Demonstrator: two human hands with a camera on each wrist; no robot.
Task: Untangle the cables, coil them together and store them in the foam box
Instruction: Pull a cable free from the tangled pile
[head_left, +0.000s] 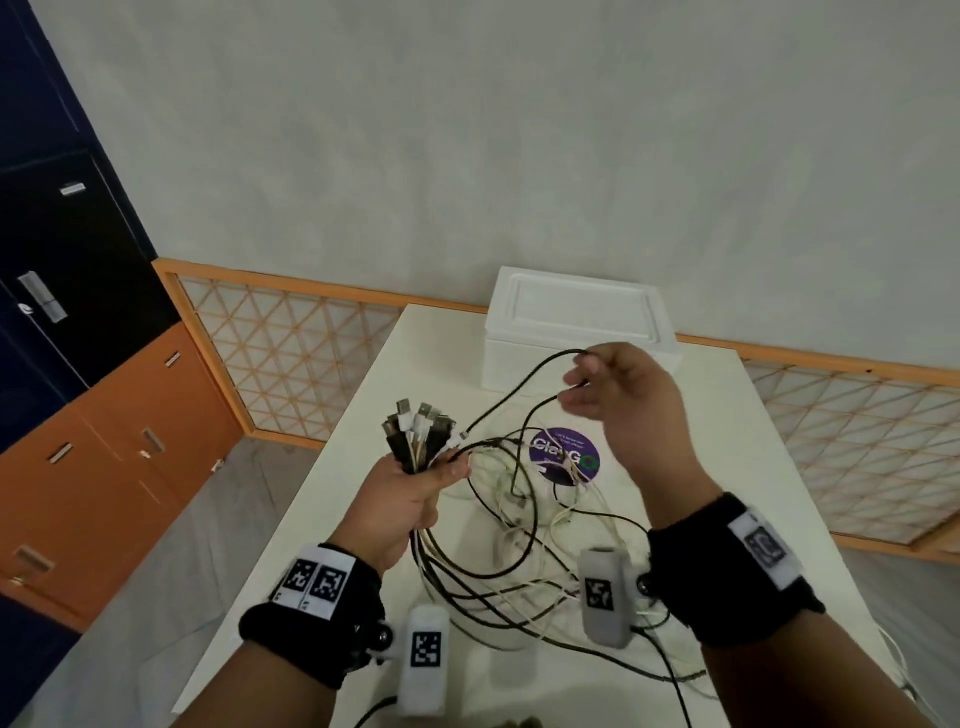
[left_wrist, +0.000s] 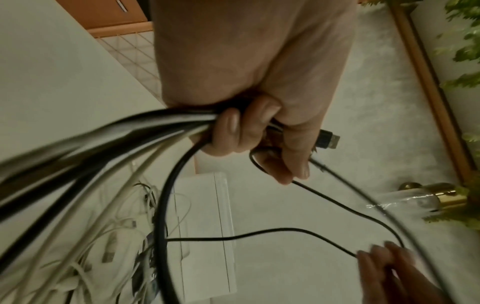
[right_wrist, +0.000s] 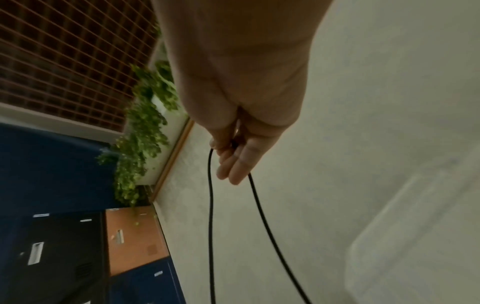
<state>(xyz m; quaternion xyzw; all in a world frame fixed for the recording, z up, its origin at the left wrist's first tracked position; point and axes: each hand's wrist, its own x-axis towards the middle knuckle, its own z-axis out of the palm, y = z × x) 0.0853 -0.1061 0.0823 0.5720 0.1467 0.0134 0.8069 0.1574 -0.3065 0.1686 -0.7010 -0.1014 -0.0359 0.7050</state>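
Note:
My left hand (head_left: 410, 499) grips a bundle of black and white cables (head_left: 415, 431), their USB plugs sticking up out of the fist; the same grip shows in the left wrist view (left_wrist: 249, 131). Below it the cables hang in a loose tangle (head_left: 519, 561) over the white table (head_left: 753, 467). My right hand (head_left: 618, 389) is raised above the table and pinches a loop of one thin black cable (head_left: 524, 379) between thumb and fingers (right_wrist: 228, 150), its two strands dropping down (right_wrist: 211, 226). The white foam box (head_left: 576, 322) stands lid on at the table's far edge.
A round purple sticker (head_left: 563, 454) lies on the table under the cables. An orange-framed lattice rail (head_left: 291, 332) runs behind the table. Orange and dark blue cabinets (head_left: 104, 441) stand at the left. Green plants (right_wrist: 145, 123) hang along the wall.

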